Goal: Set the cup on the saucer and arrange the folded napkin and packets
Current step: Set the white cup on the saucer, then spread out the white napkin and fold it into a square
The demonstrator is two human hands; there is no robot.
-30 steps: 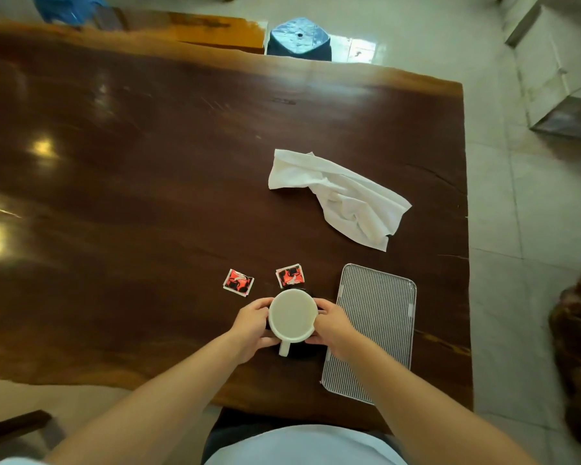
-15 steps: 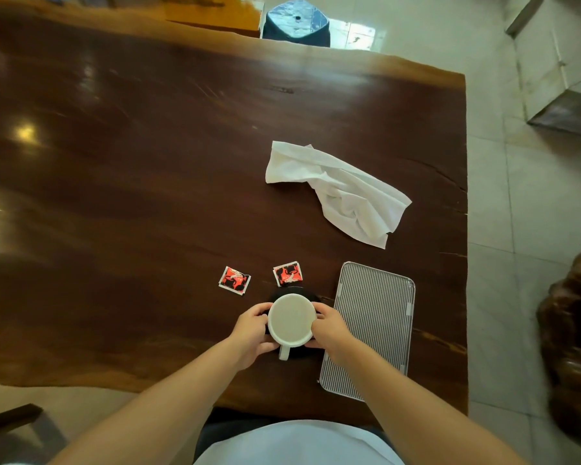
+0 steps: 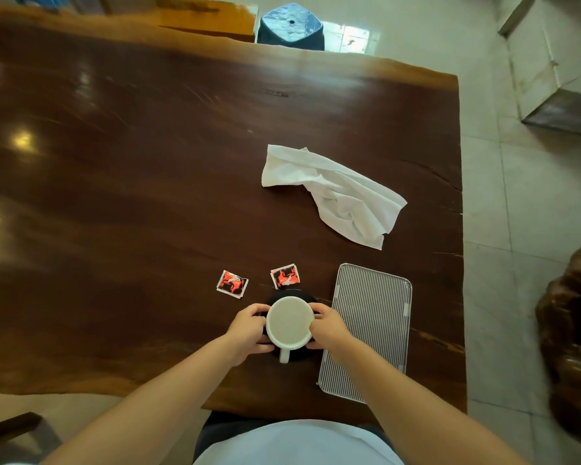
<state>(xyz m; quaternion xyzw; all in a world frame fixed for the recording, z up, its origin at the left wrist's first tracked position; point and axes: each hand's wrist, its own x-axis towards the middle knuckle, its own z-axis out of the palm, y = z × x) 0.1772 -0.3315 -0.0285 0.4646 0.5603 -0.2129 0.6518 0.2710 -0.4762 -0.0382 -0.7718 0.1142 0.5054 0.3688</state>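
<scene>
Both hands, left hand (image 3: 249, 330) and right hand (image 3: 327, 327), clasp the cup (image 3: 289, 322) over the dark saucer (image 3: 294, 293), while the unfolded napkin (image 3: 332, 193) lies well ahead, nearer the right hand, beyond 2 packets (image 3: 285, 276).

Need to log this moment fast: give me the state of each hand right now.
Left hand: closed around the left side of the white cup, which sits over the dark saucer.
Right hand: closed on the cup's right side.
</scene>
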